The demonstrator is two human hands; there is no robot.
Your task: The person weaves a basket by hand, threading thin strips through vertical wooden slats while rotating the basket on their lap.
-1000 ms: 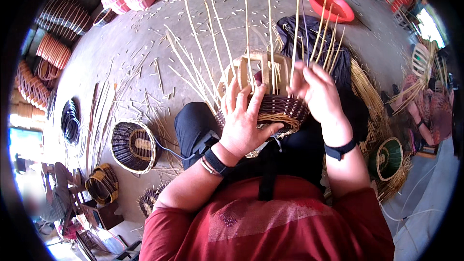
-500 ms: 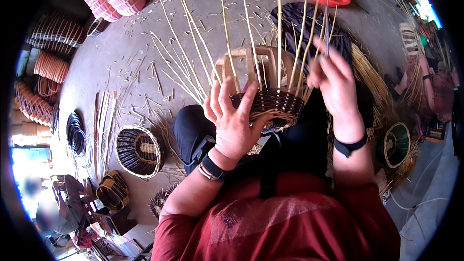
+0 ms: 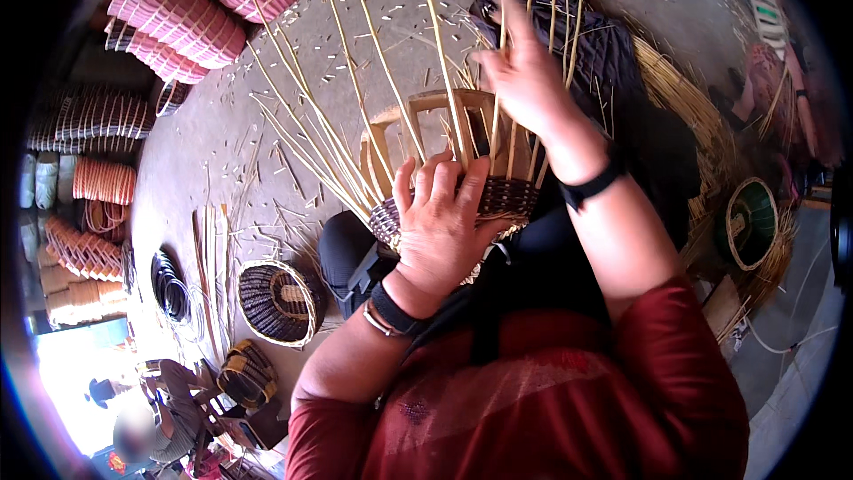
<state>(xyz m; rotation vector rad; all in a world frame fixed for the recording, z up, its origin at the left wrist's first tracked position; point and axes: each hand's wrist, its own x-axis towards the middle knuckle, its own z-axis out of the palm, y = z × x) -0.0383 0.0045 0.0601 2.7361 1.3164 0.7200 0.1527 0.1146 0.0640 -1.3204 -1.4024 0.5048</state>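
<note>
Across my lap lies an unfinished basket (image 3: 504, 199) with a dark woven band. Long pale stakes (image 3: 433, 27) fan away from its edge. My left hand (image 3: 437, 218) grips the woven band, its fingers over the side and its thumb spread to the right. Beyond the band, among the stakes, a wooden frame (image 3: 382, 138) with arched openings shows. My right hand (image 3: 530, 80) is raised above the right-hand stakes, its fingers pointing up and away. Motion smears its fingertips beside one stake, so whether anything is between them stays unclear.
A dark basket with a pale rim (image 3: 283, 302) and a black coil (image 3: 169, 280) are on the floor at left. Pink stacked baskets (image 3: 178, 13) stand far left. Dark cloth (image 3: 600, 58) and bundled rods (image 3: 675, 98) lie right. Other people sit at both sides.
My right hand has swung left and farther away, across the stakes. My left hand keeps its place on the band, slightly lower in view. The whole view has shifted a little.
</note>
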